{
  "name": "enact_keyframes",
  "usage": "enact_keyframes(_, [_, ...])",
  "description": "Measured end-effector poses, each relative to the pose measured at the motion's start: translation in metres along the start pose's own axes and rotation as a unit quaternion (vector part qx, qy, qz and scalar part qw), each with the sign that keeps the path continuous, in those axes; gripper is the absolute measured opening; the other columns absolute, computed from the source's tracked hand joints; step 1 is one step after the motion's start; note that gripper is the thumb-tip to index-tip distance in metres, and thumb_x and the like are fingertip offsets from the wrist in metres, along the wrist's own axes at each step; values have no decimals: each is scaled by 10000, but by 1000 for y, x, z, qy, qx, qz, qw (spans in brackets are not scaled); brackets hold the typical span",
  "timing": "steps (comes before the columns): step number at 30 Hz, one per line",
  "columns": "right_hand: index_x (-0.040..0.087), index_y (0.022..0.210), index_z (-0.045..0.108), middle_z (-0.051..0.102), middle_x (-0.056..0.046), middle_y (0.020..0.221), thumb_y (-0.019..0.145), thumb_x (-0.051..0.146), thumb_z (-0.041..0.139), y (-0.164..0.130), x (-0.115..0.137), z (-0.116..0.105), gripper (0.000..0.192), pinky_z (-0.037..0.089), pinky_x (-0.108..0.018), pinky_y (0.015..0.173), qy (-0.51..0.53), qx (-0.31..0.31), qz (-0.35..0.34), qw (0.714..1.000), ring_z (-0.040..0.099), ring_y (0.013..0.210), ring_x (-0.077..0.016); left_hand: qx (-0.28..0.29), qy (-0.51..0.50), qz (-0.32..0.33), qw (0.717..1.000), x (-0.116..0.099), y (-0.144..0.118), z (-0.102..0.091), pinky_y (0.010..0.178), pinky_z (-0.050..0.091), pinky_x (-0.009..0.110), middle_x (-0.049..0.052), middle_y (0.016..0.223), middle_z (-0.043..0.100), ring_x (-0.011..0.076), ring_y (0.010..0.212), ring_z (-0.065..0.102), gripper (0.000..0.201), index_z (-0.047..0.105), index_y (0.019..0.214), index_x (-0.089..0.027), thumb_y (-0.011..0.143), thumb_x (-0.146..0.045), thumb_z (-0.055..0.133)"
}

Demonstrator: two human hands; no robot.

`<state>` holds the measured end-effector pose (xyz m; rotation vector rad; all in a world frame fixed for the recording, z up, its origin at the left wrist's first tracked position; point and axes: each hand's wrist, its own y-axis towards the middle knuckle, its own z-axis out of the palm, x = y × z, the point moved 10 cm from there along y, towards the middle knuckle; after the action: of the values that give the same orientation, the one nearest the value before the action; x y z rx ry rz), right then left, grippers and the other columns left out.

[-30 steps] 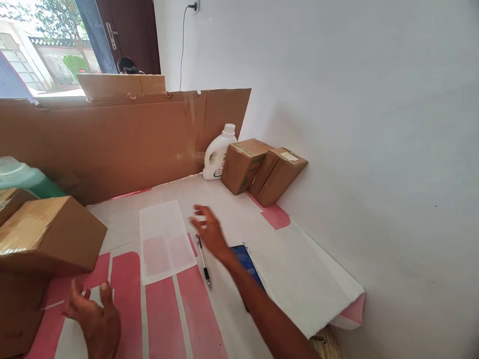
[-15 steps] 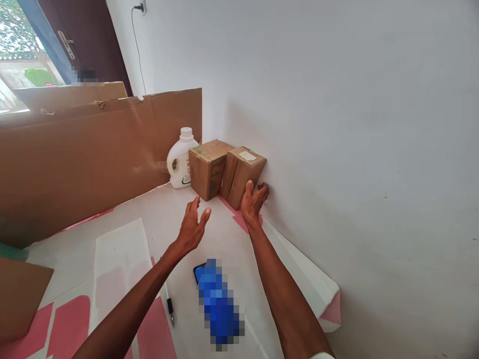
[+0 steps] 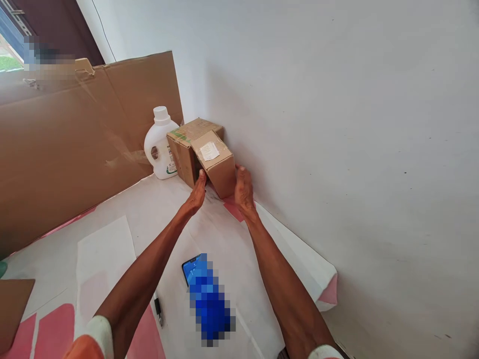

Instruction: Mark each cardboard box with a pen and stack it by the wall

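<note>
Against the white wall [image 3: 337, 124], the left hand [image 3: 197, 193] and right hand [image 3: 242, 192] clamp the tilted brown labelled cardboard box [image 3: 217, 162] (flat-palmed, opposite sides) to steady it.

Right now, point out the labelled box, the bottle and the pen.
labelled box [image 3: 220, 172]: head view, on its brown front face.
bottle [image 3: 160, 144]: head view, on its white body.
pen [image 3: 158, 310]: head view, on its dark tip end.
</note>
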<state>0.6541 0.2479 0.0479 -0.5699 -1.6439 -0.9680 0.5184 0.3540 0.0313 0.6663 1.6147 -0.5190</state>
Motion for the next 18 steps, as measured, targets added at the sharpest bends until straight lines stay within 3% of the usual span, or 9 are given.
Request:
enact_keyframes(3, [214,1391,647,649,-151,1464,1024,809,267,-30,10,23,796,406,-504,1201,57,90,21,994,532,1418,-316,18,-21,-32,999,3,-26,10,1181,474,608,171,1696,446,377,1542,474,942,346,1677,-245,999,-798,-4])
enact_keyframes(6, [279,1524,569,587,-110,1567,1049,778,286,-71,46,29,744,354,-521,1263,86,132,-12,988,483,1489,-304,1,-27,19,999,-19,-84,-8,1230,448,552,87,1743,379,321,1600,385,793,365,1654,-340,1029,-795,186])
enact_keyframes(9, [326,1582,520,550,-81,1609,1056,761,322,-124,94,42,711,331,-534,1290,123,187,-68,972,459,1520,-309,-77,31,58,995,-34,-174,-60,1258,426,541,90,1661,498,323,1568,420,750,413,1636,-342,1018,-766,383])
enact_keyframes(12, [350,1628,460,522,-62,1636,1053,754,351,-196,125,78,711,326,-525,1305,176,284,-73,940,449,1535,-306,-183,105,-20,977,-16,-284,-118,1236,453,571,88,1538,622,341,1519,485,708,453,1625,-365,1018,-724,384])
enact_keyframes(15, [337,1635,455,512,-62,1650,1048,764,336,-281,133,118,736,316,-531,1315,204,379,-31,902,434,1550,-305,-276,120,-71,951,3,-390,-156,1201,488,595,85,1486,658,352,1470,537,693,470,1612,-399,1006,-727,387])
enact_keyframes(18, [328,1625,475,511,-61,1660,1063,731,351,-356,126,148,703,314,-530,1318,209,451,26,867,420,1562,-298,-373,103,-112,915,21,-471,-175,1143,527,614,120,1468,660,377,1414,582,706,515,1577,-364,1002,-750,381])
